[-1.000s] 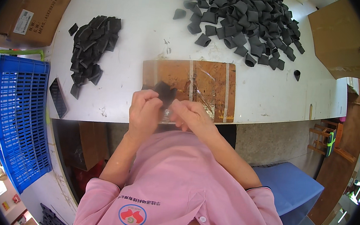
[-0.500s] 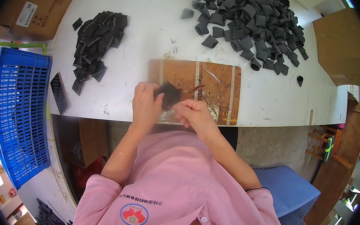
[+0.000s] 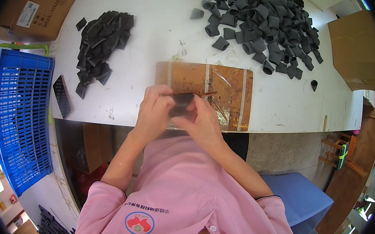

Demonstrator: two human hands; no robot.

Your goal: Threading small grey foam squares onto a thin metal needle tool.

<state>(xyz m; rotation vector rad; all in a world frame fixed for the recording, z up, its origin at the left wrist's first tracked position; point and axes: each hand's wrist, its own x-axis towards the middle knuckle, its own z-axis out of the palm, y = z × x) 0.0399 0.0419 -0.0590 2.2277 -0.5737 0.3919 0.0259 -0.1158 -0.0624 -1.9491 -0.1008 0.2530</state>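
My left hand (image 3: 154, 111) and my right hand (image 3: 203, 120) meet over the near edge of a brown taped board (image 3: 231, 87) on the white table (image 3: 159, 37). Both pinch one small black foam piece (image 3: 181, 103) between their fingers. A thin brown stick (image 3: 207, 94) pokes out just above my right fingers; which hand holds it I cannot tell. A big heap of curled black pieces (image 3: 260, 20) lies at the far right. A smaller pile of flat black pieces (image 3: 100, 41) lies at the far left.
A blue plastic crate (image 3: 16, 114) stands left of the table. Cardboard boxes sit at the far left (image 3: 31, 2) and far right (image 3: 361, 48). A dark flat phone-like slab (image 3: 61, 97) lies by the table's left edge. A blue stool (image 3: 299, 200) is under my right side.
The black piece has been drawn in closer between both hands, which have closed together around it. The view has shifted slightly nearer to the board.
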